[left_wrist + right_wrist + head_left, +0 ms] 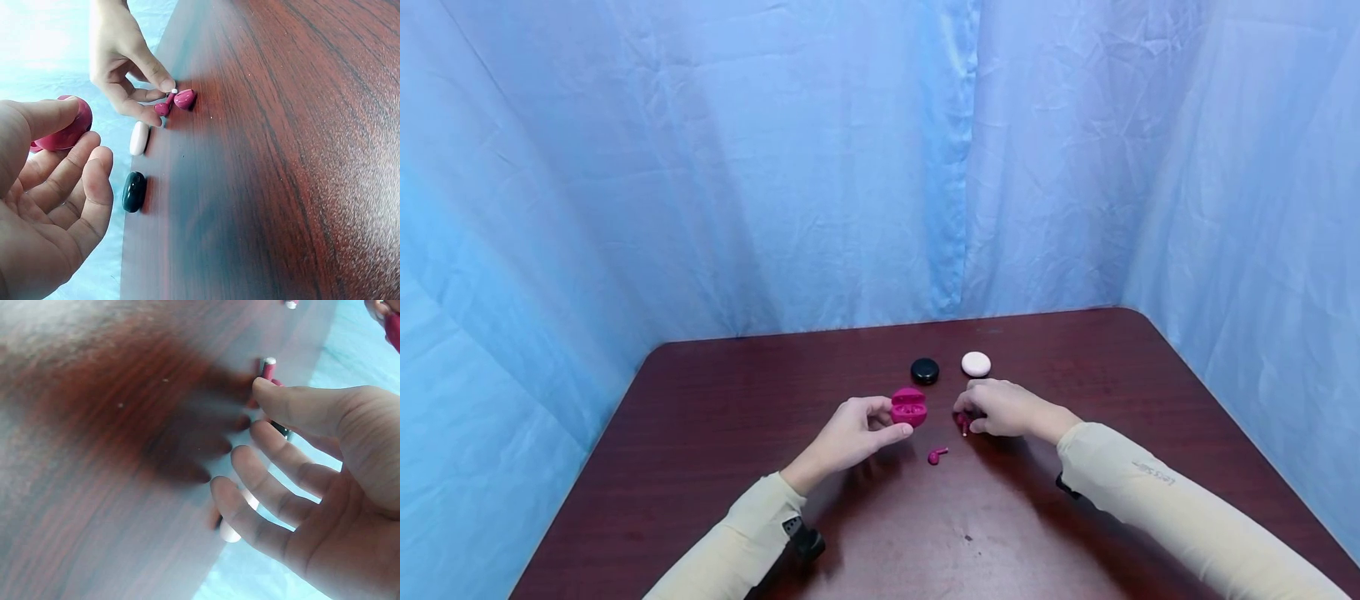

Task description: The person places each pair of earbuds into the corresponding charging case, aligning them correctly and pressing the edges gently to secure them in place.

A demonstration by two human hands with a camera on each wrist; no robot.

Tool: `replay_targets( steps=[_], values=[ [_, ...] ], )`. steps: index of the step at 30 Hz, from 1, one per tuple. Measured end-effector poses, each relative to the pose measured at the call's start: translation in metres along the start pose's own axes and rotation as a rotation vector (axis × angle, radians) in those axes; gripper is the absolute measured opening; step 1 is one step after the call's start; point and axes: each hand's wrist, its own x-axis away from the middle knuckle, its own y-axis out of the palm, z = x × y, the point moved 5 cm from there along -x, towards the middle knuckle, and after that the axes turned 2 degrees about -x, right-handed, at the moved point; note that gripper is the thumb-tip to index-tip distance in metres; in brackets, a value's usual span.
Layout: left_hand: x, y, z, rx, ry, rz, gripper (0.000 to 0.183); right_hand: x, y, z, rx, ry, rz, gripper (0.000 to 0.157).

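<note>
My left hand (857, 437) holds an opened magenta earbud case (910, 414) between thumb and fingers, lid up at the back. In the left wrist view the case (65, 128) shows its rounded underside. My right hand (1003, 407) is low over the table, its thumb and forefinger pinching a magenta earbud (964, 423). Its white-tipped stem (269, 367) pokes out past the thumb in the right wrist view. Another magenta earbud (934, 457) lies on the table between the hands, nearer to me.
A round black case (925, 371) sits on the dark wooden table (737, 400) behind the magenta one. To its right, just beyond the right hand, is a round pale pink case (976, 364). Blue curtains (850, 167) hang behind the table and at both sides.
</note>
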Motion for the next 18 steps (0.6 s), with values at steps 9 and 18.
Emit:
replay_targets(
  steps=[9,18],
  values=[
    [-0.0011,0.0009,-0.0009,-0.004,-0.017,-0.004,0.024,-0.0025,0.0022,-0.0016,-0.017,-0.035,-0.004,0.028],
    [-0.0006,0.0020,-0.0010,0.001,-0.005,-0.004,0.026,-0.0043,0.0058,0.0007,-0.005,-0.044,0.024,0.020]
  ],
)
